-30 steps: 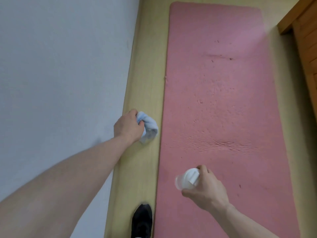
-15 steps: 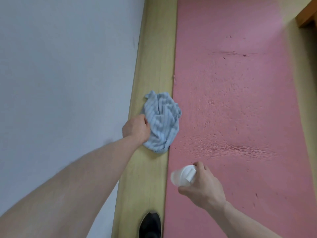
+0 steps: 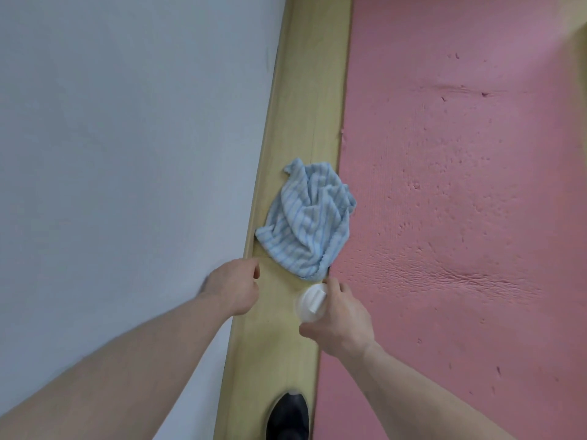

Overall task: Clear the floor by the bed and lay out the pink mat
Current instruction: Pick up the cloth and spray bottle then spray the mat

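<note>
I see the cloth (image 3: 308, 219) on the floor strip (image 3: 305, 90), wall (image 3: 127, 138) to its left, mat (image 3: 460, 201) to its right. My shoe (image 3: 287, 416) stands nearer me on the strip.

No readable text, label or number shows anywhere.

Single head view looks steeply down, close above the floor (image 3: 295, 90)

Your narrow strip of wooden floor (image 3: 305, 90) between the white bed side (image 3: 127, 154) and the pink mat (image 3: 460, 217) is blocked midway by a crumpled blue striped cloth (image 3: 306, 217) that spans it and overlaps the mat's edge. Beyond the cloth the strip runs bare. Nearer you, a black shoe (image 3: 287, 416) stands on it, and both hands hover just short of the cloth.
</note>
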Tool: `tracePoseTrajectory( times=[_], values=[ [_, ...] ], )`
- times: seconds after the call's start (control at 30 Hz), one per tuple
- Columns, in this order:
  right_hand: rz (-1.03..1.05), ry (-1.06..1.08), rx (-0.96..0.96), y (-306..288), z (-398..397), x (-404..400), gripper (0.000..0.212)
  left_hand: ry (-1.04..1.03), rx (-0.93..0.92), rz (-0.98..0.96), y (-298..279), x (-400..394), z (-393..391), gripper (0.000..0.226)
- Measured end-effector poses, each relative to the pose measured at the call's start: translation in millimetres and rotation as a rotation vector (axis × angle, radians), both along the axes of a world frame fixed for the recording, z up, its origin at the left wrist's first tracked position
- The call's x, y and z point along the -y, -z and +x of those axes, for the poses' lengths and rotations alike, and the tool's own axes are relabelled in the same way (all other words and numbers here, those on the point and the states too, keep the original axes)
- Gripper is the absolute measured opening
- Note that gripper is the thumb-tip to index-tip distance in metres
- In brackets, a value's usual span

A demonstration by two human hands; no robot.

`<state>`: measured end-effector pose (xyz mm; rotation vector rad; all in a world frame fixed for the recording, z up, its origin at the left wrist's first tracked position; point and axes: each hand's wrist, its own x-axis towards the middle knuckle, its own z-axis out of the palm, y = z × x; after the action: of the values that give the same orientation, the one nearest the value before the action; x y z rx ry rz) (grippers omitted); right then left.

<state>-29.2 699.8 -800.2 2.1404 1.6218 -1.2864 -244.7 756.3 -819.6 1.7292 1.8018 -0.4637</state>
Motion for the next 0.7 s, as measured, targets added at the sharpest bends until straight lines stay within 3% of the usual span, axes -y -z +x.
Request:
tracePoseTrajectory(
  times=[0.33, 0.7],
  values=[
    [-0.048, -0.154, 0.033, 42, -27, 22, 0.087, 0.036, -0.024, -0.011, 14, -11, 2, 0.035],
    [0.068, -0.066, -0.086, 63, -30, 51, 0.092, 0.077, -0.039, -0.027, 18, -7, 12, 0.032]
  ],
)
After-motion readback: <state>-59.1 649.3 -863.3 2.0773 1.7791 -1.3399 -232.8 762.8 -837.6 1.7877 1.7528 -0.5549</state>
